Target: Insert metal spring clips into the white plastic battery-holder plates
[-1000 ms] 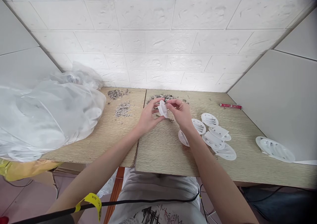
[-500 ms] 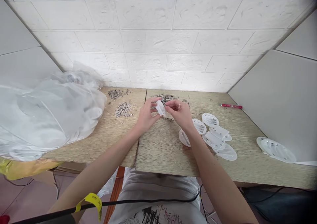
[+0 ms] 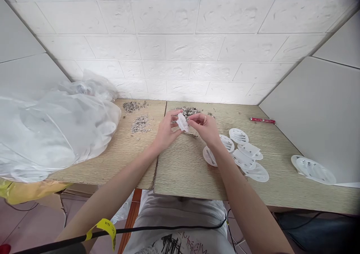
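A white plastic part [image 3: 182, 123] is held up above the table, gripped between the thumb and fingers of my left hand [image 3: 165, 130]. Against its right side, my right hand [image 3: 204, 126] has its thumb and forefinger pinched together. Whatever lies in that pinch is too small to make out. Just behind both hands, partly covered by them, is a pile of small metal pieces [image 3: 189, 111]. Several white oval plastic parts with slots [image 3: 238, 136] lie to the right of my right hand, some overlapping and some partly behind my forearm.
Two more heaps of small metal pieces [image 3: 140, 123] sit on the left table section. A large translucent plastic bag [image 3: 64, 130] fills the left side. At the right are red cylindrical items [image 3: 263, 120] and stacked oval parts [image 3: 313, 169]. A black cable [image 3: 168, 228] crosses before my body.
My right hand has shifted very slightly to the right at the edge of the white part. My left hand keeps its hold with almost no movement.
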A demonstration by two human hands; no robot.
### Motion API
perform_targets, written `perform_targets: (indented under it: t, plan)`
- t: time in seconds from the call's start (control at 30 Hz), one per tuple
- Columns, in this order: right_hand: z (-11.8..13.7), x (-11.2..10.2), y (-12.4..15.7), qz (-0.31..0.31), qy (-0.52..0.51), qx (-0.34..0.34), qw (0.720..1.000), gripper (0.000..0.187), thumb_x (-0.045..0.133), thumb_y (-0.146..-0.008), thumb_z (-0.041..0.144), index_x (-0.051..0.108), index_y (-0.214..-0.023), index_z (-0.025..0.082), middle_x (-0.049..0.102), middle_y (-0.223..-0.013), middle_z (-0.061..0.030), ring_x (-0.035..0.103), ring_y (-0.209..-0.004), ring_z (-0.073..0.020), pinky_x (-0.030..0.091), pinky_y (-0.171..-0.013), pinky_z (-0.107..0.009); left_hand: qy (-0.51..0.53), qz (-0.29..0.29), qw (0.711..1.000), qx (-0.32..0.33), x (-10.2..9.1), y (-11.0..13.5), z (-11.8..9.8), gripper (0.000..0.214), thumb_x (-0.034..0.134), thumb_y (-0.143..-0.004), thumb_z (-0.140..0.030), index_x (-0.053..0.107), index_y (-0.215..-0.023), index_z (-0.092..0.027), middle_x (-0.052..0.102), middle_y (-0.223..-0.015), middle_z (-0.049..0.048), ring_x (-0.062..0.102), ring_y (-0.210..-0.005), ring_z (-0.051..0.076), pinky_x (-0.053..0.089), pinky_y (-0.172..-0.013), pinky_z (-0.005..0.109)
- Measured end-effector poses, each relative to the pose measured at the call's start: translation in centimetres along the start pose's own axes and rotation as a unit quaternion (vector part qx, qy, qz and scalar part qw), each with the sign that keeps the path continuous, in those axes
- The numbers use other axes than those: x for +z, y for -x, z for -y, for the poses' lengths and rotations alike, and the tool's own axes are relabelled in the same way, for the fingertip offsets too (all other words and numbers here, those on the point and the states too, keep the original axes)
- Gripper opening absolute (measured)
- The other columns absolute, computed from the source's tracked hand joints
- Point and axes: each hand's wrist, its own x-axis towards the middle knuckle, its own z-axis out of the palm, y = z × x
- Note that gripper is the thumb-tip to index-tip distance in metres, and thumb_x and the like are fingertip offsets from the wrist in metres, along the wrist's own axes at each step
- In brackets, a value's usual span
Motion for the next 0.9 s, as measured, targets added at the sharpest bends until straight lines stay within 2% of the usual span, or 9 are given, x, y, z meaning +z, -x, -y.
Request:
perform_targets:
  t: [0.23, 0.5, 0.7, 0.9]
  plan:
    - [0.4, 0.2, 0.1, 0.015, -0.001, 0.001, 1.000, 0.016, 0.067, -0.070, 0.031, 0.067, -0.078, 0.017, 0.067, -0.072, -0.0023, 0.056, -0.063, -0.0141, 0.044, -0.059, -0.029, -0.006, 0.001, 1.000, 0.014, 0.0, 0.0, -0.1, 0.051, 0.071, -0.078, -0.030, 0.043, -0.121, -0.025, 0.053, -0.133, 0.0117, 0.062, -0.104, 0.020, 0.061, -0.074, 0.035]
    - [0.2, 0.7, 0.5, -0.011, 0.023, -0.010, 1.000, 0.015, 0.067, -0.073, 0.032, 0.066, -0.077, 0.018, 0.068, -0.074, -0.0037, 0.059, -0.067, -0.0163, 0.046, -0.061, -0.030, -0.027, -0.004, 0.999, 0.027, 0.0, 0.2, -0.3, 0.048, 0.069, -0.080, -0.024, 0.044, -0.121, -0.026, 0.054, -0.132, 0.0112, 0.063, -0.102, 0.019, 0.061, -0.076, 0.037]
    - [0.0, 1.0, 0.5, -0.003, 0.032, -0.012, 0.999, 0.014, 0.064, -0.075, 0.032, 0.066, -0.075, 0.018, 0.069, -0.073, -0.0033, 0.060, -0.067, -0.0169, 0.045, -0.062, -0.030, -0.041, -0.004, 0.998, 0.048, 0.0, 0.2, 0.0, 0.049, 0.068, -0.081, -0.023, 0.043, -0.122, -0.024, 0.054, -0.131, 0.0114, 0.062, -0.105, 0.019, 0.061, -0.076, 0.034]
    - [0.2, 0.9, 0.6, 0.010, 0.055, -0.024, 0.998, 0.018, 0.061, -0.078, 0.032, 0.072, -0.084, 0.019, 0.072, -0.079, -0.0036, 0.061, -0.071, -0.0180, 0.044, -0.066, -0.031, -0.050, -0.025, 0.997, 0.046, 0.0, 0.1, 0.3, 0.048, 0.068, -0.081, -0.027, 0.043, -0.122, -0.023, 0.054, -0.130, 0.0125, 0.063, -0.102, 0.018, 0.060, -0.076, 0.034]
